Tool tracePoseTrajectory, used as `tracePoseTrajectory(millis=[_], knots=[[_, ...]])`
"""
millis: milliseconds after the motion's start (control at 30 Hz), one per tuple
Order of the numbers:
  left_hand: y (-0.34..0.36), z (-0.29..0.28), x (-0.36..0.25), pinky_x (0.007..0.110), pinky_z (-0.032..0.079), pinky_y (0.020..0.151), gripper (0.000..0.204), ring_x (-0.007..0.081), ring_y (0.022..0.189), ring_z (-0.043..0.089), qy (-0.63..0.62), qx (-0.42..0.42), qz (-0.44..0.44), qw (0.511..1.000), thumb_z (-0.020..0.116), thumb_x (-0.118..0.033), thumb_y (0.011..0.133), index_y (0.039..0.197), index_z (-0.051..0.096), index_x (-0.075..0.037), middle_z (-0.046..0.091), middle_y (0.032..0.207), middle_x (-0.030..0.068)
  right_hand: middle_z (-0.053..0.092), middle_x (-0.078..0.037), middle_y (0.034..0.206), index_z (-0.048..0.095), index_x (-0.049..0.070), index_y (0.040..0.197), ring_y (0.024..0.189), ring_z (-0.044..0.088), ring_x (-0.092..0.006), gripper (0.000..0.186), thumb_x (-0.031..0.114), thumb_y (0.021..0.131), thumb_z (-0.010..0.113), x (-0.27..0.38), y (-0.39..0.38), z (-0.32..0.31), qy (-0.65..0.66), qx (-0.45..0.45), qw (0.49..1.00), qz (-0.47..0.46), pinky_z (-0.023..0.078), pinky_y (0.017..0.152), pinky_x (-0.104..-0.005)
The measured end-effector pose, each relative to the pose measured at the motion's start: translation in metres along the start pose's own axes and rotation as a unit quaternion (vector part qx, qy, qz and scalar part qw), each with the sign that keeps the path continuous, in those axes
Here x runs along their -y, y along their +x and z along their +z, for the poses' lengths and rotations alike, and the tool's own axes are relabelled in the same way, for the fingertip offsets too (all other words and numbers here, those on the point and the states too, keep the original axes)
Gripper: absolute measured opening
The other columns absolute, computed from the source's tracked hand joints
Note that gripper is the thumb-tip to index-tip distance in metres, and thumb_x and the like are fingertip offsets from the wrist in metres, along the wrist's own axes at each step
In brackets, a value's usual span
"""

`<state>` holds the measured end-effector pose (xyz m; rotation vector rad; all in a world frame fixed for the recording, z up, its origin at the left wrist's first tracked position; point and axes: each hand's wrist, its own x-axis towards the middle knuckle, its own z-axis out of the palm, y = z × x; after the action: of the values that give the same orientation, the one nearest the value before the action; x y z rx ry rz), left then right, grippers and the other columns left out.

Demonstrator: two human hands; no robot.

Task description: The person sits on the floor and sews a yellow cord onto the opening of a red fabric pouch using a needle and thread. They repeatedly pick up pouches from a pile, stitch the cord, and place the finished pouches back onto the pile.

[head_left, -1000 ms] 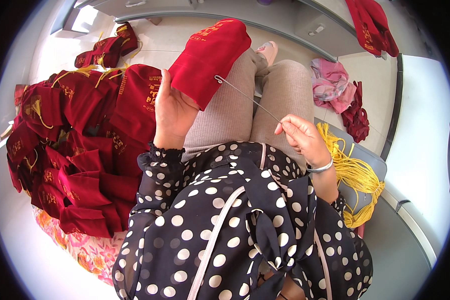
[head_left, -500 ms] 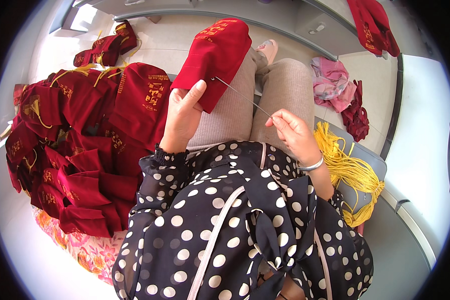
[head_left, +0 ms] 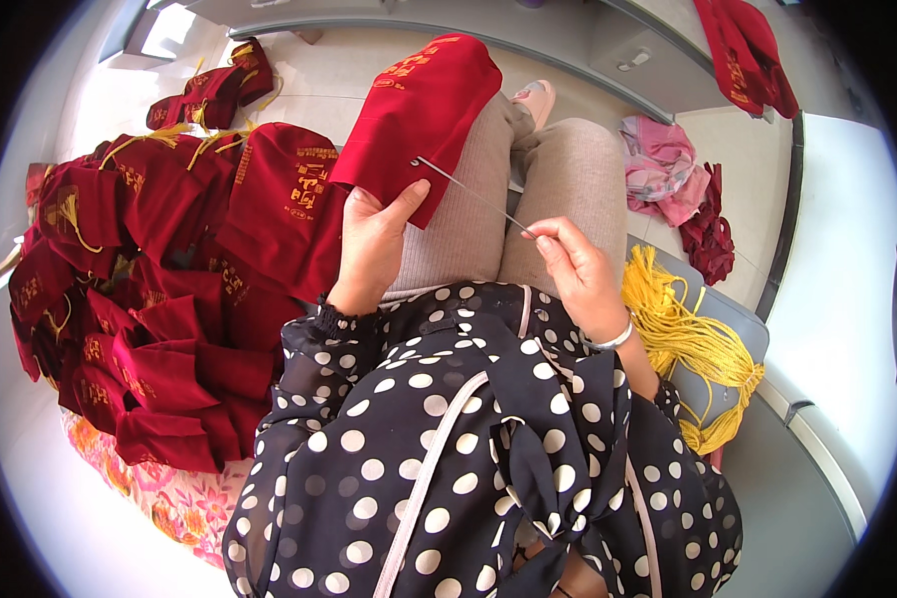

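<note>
My left hand [head_left: 375, 244] grips a dark red cloth pouch [head_left: 424, 125] by its near edge, thumb on top and the fingers mostly hidden beneath. Gold print runs across the pouch's far end, and the cloth lies above my lap. Between the fingertips of my right hand [head_left: 580, 274] is a thin metal hook tool [head_left: 450, 177]. Its small hooked tip lies over the pouch just beyond my left thumb; whether it touches the cloth I cannot tell. Beside my right wrist is a bundle of yellow tassel cords [head_left: 713, 359].
To my left a large heap of red pouches [head_left: 169, 374], some with yellow tassels, rests on a floral cloth [head_left: 154, 488]. More pouches [head_left: 209, 97] lie on the floor beyond. At the right are a pink cloth [head_left: 660, 169], a dark red cloth [head_left: 710, 234] and a hanging red pouch [head_left: 743, 60].
The hook tool's tip has shifted slightly left over the pouch, and my right hand has moved a little left with it. My left hand has moved slightly, with its thumb farther onto the cloth.
</note>
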<state>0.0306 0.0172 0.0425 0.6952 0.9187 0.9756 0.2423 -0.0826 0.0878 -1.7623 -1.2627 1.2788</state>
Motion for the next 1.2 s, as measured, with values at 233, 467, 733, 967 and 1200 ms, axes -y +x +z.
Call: tracePoseTrajectory(millis=[233, 467, 733, 967, 1200], knots=[[-0.003, 0.006, 0.009, 0.027, 0.047, 0.087, 0.034, 0.0143, 0.099, 0.060, 0.036, 0.005, -0.012, 0.999, 0.063, 0.005, 0.083, 0.116, 0.057, -0.001, 0.063, 0.110, 0.0061, 0.065, -0.013, 0.080, 0.057, 0.010, 0.106, 0.069, 0.064, -0.0311, 0.015, 0.017, 0.094, 0.052, -0.010, -0.003, -0.004, -0.097, -0.051, 0.989, -0.095, 0.048, 0.059, -0.0356], [-0.006, 0.013, 0.008, 0.030, 0.046, 0.083, 0.035, 0.0174, 0.097, 0.061, 0.396, 0.139, 0.145, 0.896, 0.068, -0.006, 0.079, 0.113, 0.059, -0.001, 0.066, 0.105, 0.0079, 0.064, -0.017, 0.080, 0.047, 0.017, 0.129, 0.064, 0.064, -0.0326, 0.038, 0.012, 0.092, 0.051, 0.005, 0.027, 0.023, -0.153, -0.040, 0.977, -0.140, 0.048, 0.055, -0.0364], [-0.006, 0.007, 0.006, 0.035, 0.046, 0.088, 0.037, 0.0228, 0.108, 0.058, 0.351, 0.133, 0.001, 0.927, 0.062, -0.010, 0.086, 0.122, 0.055, -0.004, 0.060, 0.118, 0.0117, 0.065, -0.014, 0.108, 0.060, 0.007, 0.118, 0.090, 0.067, -0.0251, 0.028, 0.004, 0.092, 0.049, -0.012, 0.034, 0.024, -0.043, -0.047, 0.979, -0.193, 0.050, 0.075, -0.0282], [0.016, 0.026, -0.019, 0.032, 0.053, 0.082, 0.027, 0.0213, 0.100, 0.062, -0.207, -0.077, -0.087, 0.972, 0.059, -0.014, 0.091, 0.114, 0.057, 0.000, 0.063, 0.112, 0.0097, 0.066, -0.013, 0.101, 0.057, 0.013, 0.124, 0.070, 0.066, -0.0272, 0.035, 0.003, 0.090, 0.052, -0.021, 0.025, 0.022, -0.041, -0.044, 0.978, -0.198, 0.050, 0.062, -0.0300], [0.021, 0.035, -0.014, 0.030, 0.053, 0.081, 0.024, 0.0166, 0.093, 0.064, -0.064, -0.036, 0.023, 0.997, 0.060, -0.004, 0.089, 0.112, 0.060, 0.001, 0.065, 0.105, 0.0101, 0.063, -0.013, 0.110, 0.040, 0.014, 0.137, 0.071, 0.065, -0.0316, 0.048, 0.004, 0.091, 0.049, -0.005, 0.030, 0.023, -0.079, -0.034, 0.980, -0.177, 0.051, 0.061, -0.0354]])
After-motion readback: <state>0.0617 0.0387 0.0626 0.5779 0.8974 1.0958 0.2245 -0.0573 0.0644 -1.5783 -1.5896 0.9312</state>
